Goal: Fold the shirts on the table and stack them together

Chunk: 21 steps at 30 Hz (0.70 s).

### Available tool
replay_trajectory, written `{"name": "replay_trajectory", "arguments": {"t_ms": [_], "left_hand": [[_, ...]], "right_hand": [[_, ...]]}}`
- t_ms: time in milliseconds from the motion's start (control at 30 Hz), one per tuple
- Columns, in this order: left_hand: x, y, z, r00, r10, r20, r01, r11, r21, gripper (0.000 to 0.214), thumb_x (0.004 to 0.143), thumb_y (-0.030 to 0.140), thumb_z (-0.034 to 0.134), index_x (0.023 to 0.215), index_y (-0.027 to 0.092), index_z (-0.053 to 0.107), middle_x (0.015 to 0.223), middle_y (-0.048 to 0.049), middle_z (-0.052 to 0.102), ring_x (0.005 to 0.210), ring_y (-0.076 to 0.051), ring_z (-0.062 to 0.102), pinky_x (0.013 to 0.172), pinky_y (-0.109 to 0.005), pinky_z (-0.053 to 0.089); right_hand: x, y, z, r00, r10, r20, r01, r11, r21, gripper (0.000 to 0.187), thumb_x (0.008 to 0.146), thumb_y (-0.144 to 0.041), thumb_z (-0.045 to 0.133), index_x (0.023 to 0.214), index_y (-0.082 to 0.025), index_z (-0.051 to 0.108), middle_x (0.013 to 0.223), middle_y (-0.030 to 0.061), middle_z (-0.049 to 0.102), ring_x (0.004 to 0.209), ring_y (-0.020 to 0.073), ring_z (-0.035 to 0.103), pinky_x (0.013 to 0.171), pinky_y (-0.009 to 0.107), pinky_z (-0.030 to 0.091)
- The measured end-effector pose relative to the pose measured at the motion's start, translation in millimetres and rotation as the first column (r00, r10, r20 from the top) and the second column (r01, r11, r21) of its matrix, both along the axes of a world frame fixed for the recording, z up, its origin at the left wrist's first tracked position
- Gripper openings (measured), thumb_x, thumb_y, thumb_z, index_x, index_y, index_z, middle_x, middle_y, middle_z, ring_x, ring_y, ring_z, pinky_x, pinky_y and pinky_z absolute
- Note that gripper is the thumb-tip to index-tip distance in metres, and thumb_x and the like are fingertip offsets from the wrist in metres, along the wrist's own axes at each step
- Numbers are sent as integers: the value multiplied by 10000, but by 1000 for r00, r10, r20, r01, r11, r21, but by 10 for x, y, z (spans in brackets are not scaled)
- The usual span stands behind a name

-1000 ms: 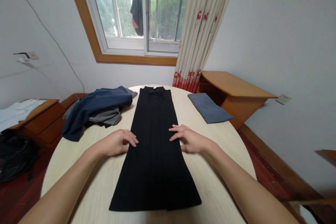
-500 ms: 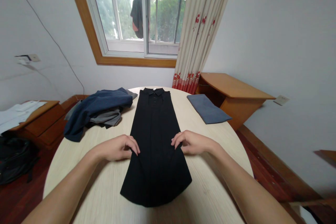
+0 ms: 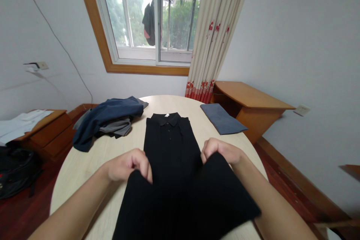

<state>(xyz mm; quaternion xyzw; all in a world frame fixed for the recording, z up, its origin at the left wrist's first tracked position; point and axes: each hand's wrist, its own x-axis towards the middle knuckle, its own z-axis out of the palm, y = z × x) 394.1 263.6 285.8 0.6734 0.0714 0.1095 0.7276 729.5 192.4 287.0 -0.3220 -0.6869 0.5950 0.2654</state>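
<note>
A black collared shirt (image 3: pixel 170 146), folded into a long narrow strip, lies on the round pale wooden table (image 3: pixel 92 157) with its collar toward the window. My left hand (image 3: pixel 128 165) pinches the shirt's left edge with curled fingers. My right hand (image 3: pixel 222 150) grips the right edge the same way. Both hands hold the shirt's near half raised off the table toward me, and that raised cloth hides the table's front edge.
A heap of dark blue and grey clothes (image 3: pixel 108 120) lies on the table at the back left. A folded grey-blue garment (image 3: pixel 222 119) lies at the back right. A wooden side table (image 3: pixel 250 99) stands right, a low wooden cabinet (image 3: pixel 42 127) left.
My hands went from lying flat on the shirt to pinching its edges. They lifted the near half and drew the whole shirt toward me.
</note>
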Motion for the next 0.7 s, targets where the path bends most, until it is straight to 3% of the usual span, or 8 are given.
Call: {"name": "replay_trajectory", "arguments": {"t_ms": [33, 100, 167, 233, 333, 433, 533, 700], "left_hand": [[1, 68, -46, 983, 186, 10, -185, 981, -54, 422, 673, 565, 836, 649, 167, 699, 685, -67, 733, 564, -154, 655, 553, -230, 520], [-4, 234, -161, 887, 453, -89, -461, 881, -103, 449, 617, 562, 868, 673, 155, 684, 647, -44, 715, 524, -135, 630, 505, -211, 497], [-16, 388, -275, 803, 517, -297, -561, 824, -83, 456, 618, 544, 871, 687, 138, 677, 632, -57, 708, 521, -141, 637, 496, -215, 505], [-25, 487, -363, 712, 521, -470, -607, 794, -39, 428, 647, 508, 863, 678, 129, 666, 612, -64, 699, 508, -137, 636, 484, -210, 503], [-18, 543, -444, 630, 554, -545, -650, 760, 21, 434, 694, 525, 825, 670, 123, 664, 594, -72, 692, 474, -126, 619, 443, -188, 466], [16, 580, -501, 607, 600, -521, -681, 731, 47, 486, 691, 573, 810, 670, 113, 654, 582, -91, 683, 446, -128, 604, 403, -179, 424], [68, 640, -563, 560, 683, -469, -744, 664, 79, 490, 664, 564, 832, 644, 130, 605, 521, -57, 635, 389, -115, 550, 362, -179, 373], [190, 691, -650, 512, 786, -347, -807, 579, 119, 448, 674, 497, 839, 610, 162, 549, 407, 61, 452, 311, -65, 391, 324, -168, 248]], "right_hand": [[23, 63, -58, 988, -154, -11, 154, 988, -5, 586, 678, -713, 750, 641, -139, 638, 649, 57, 653, 552, 129, 570, 523, 229, 460], [72, 196, -196, 923, -378, 69, 382, 922, -63, 566, 688, -707, 740, 671, -149, 652, 606, 31, 644, 519, 126, 551, 506, 237, 473], [114, 302, -326, 871, -425, 246, 469, 868, -163, 552, 715, -685, 732, 670, -140, 655, 543, 23, 620, 461, 117, 532, 459, 231, 470], [137, 359, -415, 831, -407, 379, 513, 823, -242, 530, 737, -646, 741, 662, -129, 650, 496, 25, 597, 421, 113, 529, 418, 218, 462], [123, 380, -469, 790, -461, 404, 581, 775, -249, 477, 774, -597, 741, 694, -136, 646, 485, 24, 591, 402, 112, 531, 383, 204, 441], [73, 414, -496, 721, -587, 369, 677, 711, -191, 447, 792, -566, 740, 663, -168, 584, 445, -12, 532, 360, 91, 464, 338, 191, 354], [25, 505, -560, 613, -727, 309, 777, 626, -70, 433, 812, -513, 729, 619, -190, 513, 434, -43, 472, 363, 82, 430, 338, 191, 291], [-13, 684, -710, 526, -828, 194, 820, 554, 144, 327, 789, -452, 724, 703, -160, 605, 618, 32, 646, 569, 148, 590, 468, 217, 403]]}}
